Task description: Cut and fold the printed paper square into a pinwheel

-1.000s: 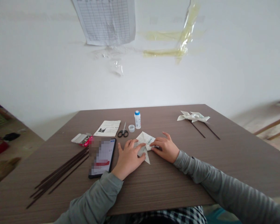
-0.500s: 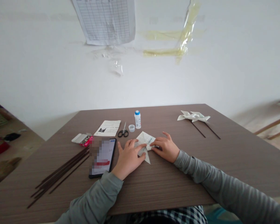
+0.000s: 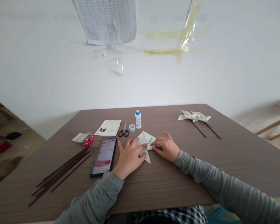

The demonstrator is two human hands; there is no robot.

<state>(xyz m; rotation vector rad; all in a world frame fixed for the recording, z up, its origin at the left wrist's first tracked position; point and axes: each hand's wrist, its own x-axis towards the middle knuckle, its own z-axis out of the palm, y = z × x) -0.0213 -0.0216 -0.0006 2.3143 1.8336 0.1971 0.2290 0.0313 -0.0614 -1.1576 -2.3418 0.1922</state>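
Observation:
A cut, partly folded sheet of printed paper [image 3: 144, 136], with pinwheel-like points, lies on the table in front of me. My left hand [image 3: 130, 157] rests on its left side, fingers spread and pressing it down near the centre. At the right side, my right hand [image 3: 166, 147] pinches a folded corner of the paper between thumb and fingers. The fingers hide part of the paper's middle. Just beyond it stand a white glue bottle [image 3: 138, 120] with a blue top and a clear cap [image 3: 132, 128]. Black-handled scissors [image 3: 123, 132] lie to the left.
A phone [image 3: 104, 158] lies left of my left hand, beside several dark sticks [image 3: 60, 171] and an open red-and-white box [image 3: 83, 138]. Behind them is a stack of printed paper [image 3: 108, 127]. Two finished paper pinwheels [image 3: 196, 116] on sticks lie at the back right.
Both hands keep nearly the same place on the paper. The whole view has shifted very slightly; nothing on the table has visibly moved.

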